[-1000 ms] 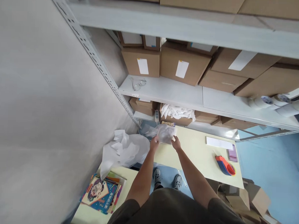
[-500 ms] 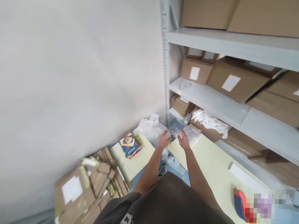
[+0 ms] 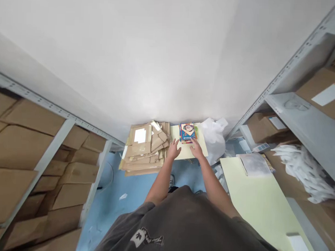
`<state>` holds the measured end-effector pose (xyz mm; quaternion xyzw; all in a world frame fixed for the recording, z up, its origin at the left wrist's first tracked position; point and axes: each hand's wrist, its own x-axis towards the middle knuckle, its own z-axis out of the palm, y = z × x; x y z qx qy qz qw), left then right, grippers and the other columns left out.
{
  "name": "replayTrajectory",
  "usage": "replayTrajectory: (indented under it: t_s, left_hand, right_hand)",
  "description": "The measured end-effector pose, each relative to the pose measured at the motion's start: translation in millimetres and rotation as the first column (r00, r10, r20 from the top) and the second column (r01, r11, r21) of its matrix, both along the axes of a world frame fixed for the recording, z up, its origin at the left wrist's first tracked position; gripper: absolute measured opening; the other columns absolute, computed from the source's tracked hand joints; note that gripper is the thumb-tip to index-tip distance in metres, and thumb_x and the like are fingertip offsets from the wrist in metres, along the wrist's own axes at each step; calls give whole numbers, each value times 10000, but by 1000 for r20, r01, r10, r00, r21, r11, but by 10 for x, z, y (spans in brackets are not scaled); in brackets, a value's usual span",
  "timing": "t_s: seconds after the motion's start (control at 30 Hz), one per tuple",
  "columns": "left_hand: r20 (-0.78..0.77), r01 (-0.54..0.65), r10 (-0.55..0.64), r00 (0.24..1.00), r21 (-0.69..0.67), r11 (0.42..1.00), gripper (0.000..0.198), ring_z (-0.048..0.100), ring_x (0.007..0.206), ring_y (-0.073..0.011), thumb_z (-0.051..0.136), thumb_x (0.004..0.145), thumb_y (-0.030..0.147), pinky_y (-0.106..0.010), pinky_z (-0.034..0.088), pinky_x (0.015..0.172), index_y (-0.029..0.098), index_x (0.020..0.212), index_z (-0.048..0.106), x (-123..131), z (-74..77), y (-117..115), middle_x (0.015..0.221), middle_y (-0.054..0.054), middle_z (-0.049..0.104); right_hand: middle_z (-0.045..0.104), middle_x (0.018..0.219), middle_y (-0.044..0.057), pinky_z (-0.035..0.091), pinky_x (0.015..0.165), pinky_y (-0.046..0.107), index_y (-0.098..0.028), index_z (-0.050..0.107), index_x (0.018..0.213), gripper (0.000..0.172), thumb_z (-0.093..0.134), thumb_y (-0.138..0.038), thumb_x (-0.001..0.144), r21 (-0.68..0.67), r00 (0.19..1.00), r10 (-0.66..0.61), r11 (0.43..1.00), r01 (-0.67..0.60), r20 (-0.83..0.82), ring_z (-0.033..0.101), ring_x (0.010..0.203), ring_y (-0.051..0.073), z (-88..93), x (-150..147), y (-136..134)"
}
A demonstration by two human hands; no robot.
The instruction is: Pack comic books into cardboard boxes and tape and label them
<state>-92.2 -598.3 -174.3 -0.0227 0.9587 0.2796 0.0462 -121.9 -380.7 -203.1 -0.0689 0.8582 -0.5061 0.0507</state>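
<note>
Presently holding both arms out over the small table [image 3: 184,152] set against the wall [image 3: 158,66]. Keeping left hand [image 3: 174,149] spread above bare tabletop, between the books [image 3: 188,130] and the flattened boxes [image 3: 140,150], with thumb turned inward. Holding right hand [image 3: 196,148] with fingers likewise parted, right at the near right corner of the books; cannot tell from this view whether touching them or just short of it. Can see the books stacked toward the wall side of the small table, with a blue cover uppermost, bearing a round picture on a pale panel.

Seeing the flattened boxes piled just to the left, with a white label on the top one, and a white bag [image 3: 214,138] bunched just to the right. Farther right, seeing the larger table [image 3: 252,201], with a translucent pouch [image 3: 255,165] flat near its far end and a white box [image 3: 302,247] near its lower edge. Beside that, noticing white strips [image 3: 306,170] heaped under a shelf with goggles [image 3: 296,105] on it. To the left, seeing a rack full of cartons [image 3: 72,173] and a paper scrap [image 3: 123,196] on the blue floor [image 3: 112,215]
</note>
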Motion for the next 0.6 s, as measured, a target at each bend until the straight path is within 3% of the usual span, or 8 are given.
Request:
replayTrajectory:
  t_s: [0.2, 0.33, 0.47, 0.6]
  left_hand:
    - [124, -178, 194, 973, -133, 975, 863, 203, 1689, -404, 746, 901, 339, -578, 225, 1356, 264, 1704, 438, 270, -172, -944, 1815, -136, 303]
    - [212, -166, 216, 953, -227, 960, 1048, 46, 1710, -440, 839, 823, 415, -640, 180, 1344, 294, 1742, 348, 342, -380, -1433, 1859, -135, 135]
    - [236, -69, 140, 962, -285, 956, 1182, -15, 1710, -446, 900, 754, 466, -665, 37, 1352, 290, 1761, 305, 386, -637, -1679, 1863, -145, 80]
    - [235, -61, 128, 963, -275, 959, 1213, -36, 1707, -454, 891, 753, 532, -683, 20, 1348, 294, 1772, 279, 392, -774, -1788, 1866, -135, 44]
  right_hand:
    - [523, 1693, 114, 294, 1357, 475, -217, 607, 1594, 702, 646, -219, 894, 68, 990, 126, 989, -130, 65, 413, 1617, 279, -116, 58, -999]
    - [579, 1640, 121, 321, 1341, 465, -217, 629, 1564, 676, 656, -210, 889, 115, 984, 114, 985, -130, 139, 464, 1580, 286, -291, 120, -1571]
    - [679, 1512, 133, 413, 1268, 417, -178, 696, 1447, 582, 648, -183, 867, 191, 960, -23, 981, -32, 280, 579, 1461, 292, -551, 291, -2009]
    - [807, 1142, 109, 522, 1087, 374, -165, 790, 1092, 286, 634, -157, 852, 260, 905, -141, 965, 35, 401, 715, 1167, 288, -780, 538, -2259]
